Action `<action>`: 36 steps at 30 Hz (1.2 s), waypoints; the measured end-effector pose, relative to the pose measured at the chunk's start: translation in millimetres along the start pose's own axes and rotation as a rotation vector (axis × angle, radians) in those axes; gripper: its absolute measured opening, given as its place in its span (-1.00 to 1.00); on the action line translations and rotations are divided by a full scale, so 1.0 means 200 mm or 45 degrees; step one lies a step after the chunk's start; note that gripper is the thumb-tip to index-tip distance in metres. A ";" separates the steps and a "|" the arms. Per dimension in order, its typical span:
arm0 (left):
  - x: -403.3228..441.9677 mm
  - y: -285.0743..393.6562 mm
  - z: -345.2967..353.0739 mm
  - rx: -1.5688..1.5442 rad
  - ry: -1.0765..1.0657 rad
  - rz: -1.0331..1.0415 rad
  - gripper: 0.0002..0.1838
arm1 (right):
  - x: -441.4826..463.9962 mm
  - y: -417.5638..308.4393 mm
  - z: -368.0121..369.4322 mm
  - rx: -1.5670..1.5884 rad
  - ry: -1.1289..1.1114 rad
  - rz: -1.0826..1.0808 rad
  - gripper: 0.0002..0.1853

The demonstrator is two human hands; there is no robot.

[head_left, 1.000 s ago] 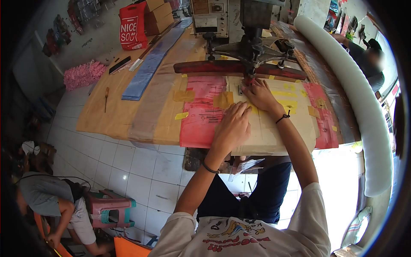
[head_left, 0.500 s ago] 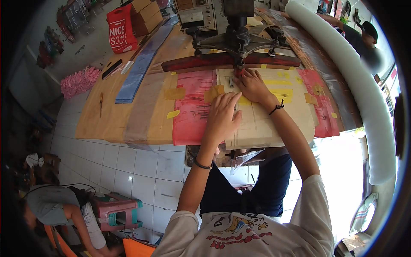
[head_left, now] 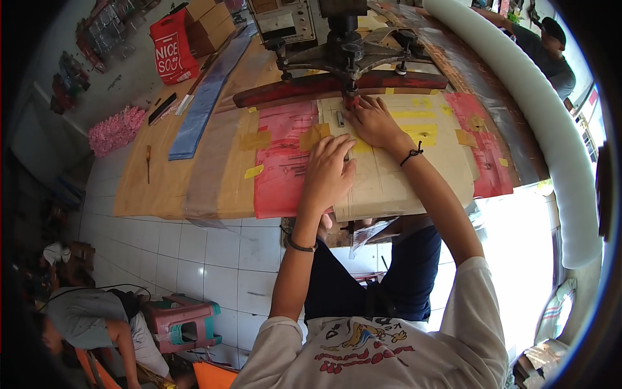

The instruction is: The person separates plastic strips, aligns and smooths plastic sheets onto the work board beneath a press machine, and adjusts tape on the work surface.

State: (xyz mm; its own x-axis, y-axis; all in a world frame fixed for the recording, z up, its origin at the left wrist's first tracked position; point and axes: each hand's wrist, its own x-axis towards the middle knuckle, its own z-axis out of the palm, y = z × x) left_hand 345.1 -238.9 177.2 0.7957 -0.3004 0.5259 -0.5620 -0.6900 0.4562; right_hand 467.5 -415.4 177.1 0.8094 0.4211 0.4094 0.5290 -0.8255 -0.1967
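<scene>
Beneath everything on the bench: wide tan tabletop (head_left: pixel 172 185), brown sheet surface, clear plastic band running down it. Thick white padded roll (head_left: pixel 525 104) lies along its right side. Beige flat panel (head_left: pixel 402 185) sits at the near edge, under both hands, its lower edge toward the person's lap. Black cast-metal press head (head_left: pixel 382 55) stands over the panel's far side, carrying a long curved dark-red bar (head_left: pixel 285 91). Stack of flat blue strips (head_left: pixel 207 104) is well off to the left. Red sheets flank the panel: one on the left (head_left: pixel 278 185), one on the right (head_left: pixel 494 172), yellow and tan tape on both.

Left hand (head_left: pixel 328 174): palm down over the panel's left part, fingers extended and loosely together, gripping nothing; panel is directly under the fingers. Right hand (head_left: pixel 377 123): farther in, on the panel, fingers bent slightly, fingertips right by the press's red lower tip (head_left: pixel 350 102). Can't tell if they pinch anything. Small grey metal piece (head_left: pixel 340 118) lies just left of the right fingertips, beyond the left fingers.
</scene>
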 end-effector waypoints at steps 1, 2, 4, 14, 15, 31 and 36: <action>0.00 0.01 -0.01 -0.002 -0.020 0.005 -0.58 | 0.00 0.00 0.00 -0.015 -0.021 0.003 -0.48; 0.00 0.02 -0.01 0.022 -0.029 0.004 -0.56 | 0.00 0.00 -0.01 -0.030 -0.042 0.006 -0.48; 0.00 0.04 -0.02 0.069 -0.044 0.004 -0.54 | 0.00 0.00 0.00 -0.017 -0.016 0.000 -0.48; 0.00 0.03 0.00 0.150 -0.040 0.034 -0.52 | 0.00 -0.01 -0.03 -0.059 -0.072 0.031 -0.47; 0.00 0.03 0.00 0.153 -0.036 0.038 -0.53 | 0.00 -0.02 -0.03 -0.051 -0.076 0.030 -0.46; -0.01 0.02 0.02 0.118 0.051 0.008 -0.50 | -0.57 -0.21 -0.51 0.144 -0.180 0.021 -0.55; 0.00 0.05 0.00 0.125 0.021 0.014 -0.51 | -0.72 -0.16 -0.50 0.238 0.009 0.067 -0.65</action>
State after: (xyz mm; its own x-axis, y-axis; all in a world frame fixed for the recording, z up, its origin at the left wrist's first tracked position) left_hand 339.6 -245.3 181.3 0.7856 -0.2979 0.5424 -0.5448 -0.7484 0.3781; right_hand 309.6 -487.1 213.6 0.8356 0.3764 0.4002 0.5249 -0.7617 -0.3797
